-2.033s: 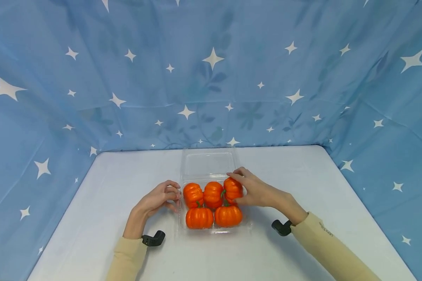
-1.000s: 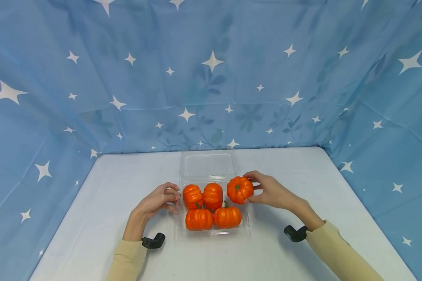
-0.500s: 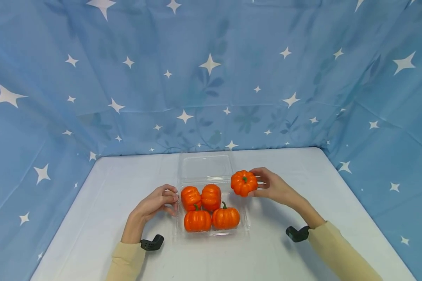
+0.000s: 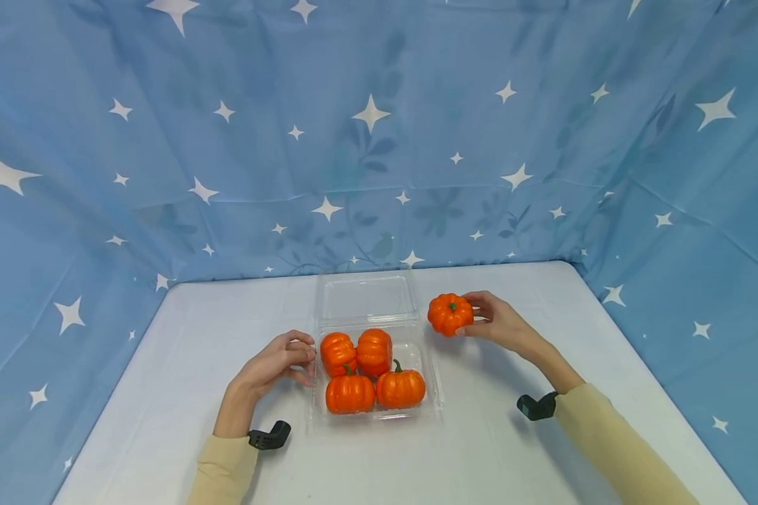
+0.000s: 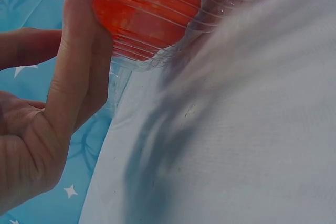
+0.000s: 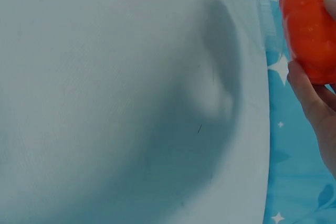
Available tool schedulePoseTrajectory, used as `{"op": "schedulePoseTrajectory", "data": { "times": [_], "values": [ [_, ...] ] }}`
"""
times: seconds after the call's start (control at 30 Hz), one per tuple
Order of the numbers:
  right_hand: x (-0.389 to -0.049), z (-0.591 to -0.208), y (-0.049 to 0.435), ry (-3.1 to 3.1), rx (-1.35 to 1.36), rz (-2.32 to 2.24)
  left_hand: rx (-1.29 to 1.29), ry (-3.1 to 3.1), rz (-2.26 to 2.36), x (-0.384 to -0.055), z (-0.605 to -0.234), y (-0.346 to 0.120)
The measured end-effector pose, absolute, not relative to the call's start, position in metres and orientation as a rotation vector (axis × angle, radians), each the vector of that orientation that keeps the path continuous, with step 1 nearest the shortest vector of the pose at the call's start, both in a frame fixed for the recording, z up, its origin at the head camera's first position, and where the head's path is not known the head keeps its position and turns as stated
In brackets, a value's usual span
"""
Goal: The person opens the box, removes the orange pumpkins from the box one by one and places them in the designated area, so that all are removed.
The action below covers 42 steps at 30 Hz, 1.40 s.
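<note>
My right hand [image 4: 497, 321] holds a small orange pumpkin [image 4: 450, 314] by its side, stem facing the head camera, raised just right of the box's back corner. In the right wrist view, thumb and fingers grip this pumpkin [image 6: 310, 30] above the table. A clear plastic clamshell box [image 4: 431, 393] lies unfolded, its lid [image 4: 368, 294] laid back. Inside sit several orange pumpkins [image 4: 350, 394], and the back right spot is bare. My left hand [image 4: 284, 363] rests its fingers against the box's left wall; the left wrist view shows them [image 5: 73, 61] fairly straight beside the ribbed plastic.
A white table [image 4: 480, 442] lies under everything. Behind it and at both sides hangs a blue curtain [image 4: 259, 161] with white stars. A black wrist camera [image 4: 270, 436] sits on the left wrist, another black camera [image 4: 537, 407] on the right.
The right hand has lifted the pumpkin from the box's back right spot, turned it stem toward the head camera and carried it right and away. The left hand has stayed at the box wall.
</note>
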State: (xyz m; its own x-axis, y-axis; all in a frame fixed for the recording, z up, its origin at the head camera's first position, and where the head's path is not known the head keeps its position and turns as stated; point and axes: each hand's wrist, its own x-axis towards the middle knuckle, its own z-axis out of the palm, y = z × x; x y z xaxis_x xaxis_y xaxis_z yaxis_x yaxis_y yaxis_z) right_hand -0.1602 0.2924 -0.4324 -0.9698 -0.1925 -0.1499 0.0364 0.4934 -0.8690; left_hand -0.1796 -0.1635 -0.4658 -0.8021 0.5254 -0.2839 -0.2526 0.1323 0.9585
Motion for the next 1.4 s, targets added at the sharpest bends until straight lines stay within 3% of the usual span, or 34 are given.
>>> {"op": "schedulePoseTrajectory", "data": {
  "times": [0.6,1.0,1.4],
  "values": [
    [-0.195,-0.462,0.291,2.537,0.027,-1.356,0.235,1.812,1.746,-0.180,-0.472,-0.168],
    [-0.187,-0.478,0.298,2.669,-0.072,-1.246,0.230,1.801,1.745,-0.180,-0.473,-0.166],
    [-0.183,-0.459,0.293,2.740,-0.092,-1.180,0.238,1.785,1.769,-0.183,-0.473,-0.164]
  ]
}}
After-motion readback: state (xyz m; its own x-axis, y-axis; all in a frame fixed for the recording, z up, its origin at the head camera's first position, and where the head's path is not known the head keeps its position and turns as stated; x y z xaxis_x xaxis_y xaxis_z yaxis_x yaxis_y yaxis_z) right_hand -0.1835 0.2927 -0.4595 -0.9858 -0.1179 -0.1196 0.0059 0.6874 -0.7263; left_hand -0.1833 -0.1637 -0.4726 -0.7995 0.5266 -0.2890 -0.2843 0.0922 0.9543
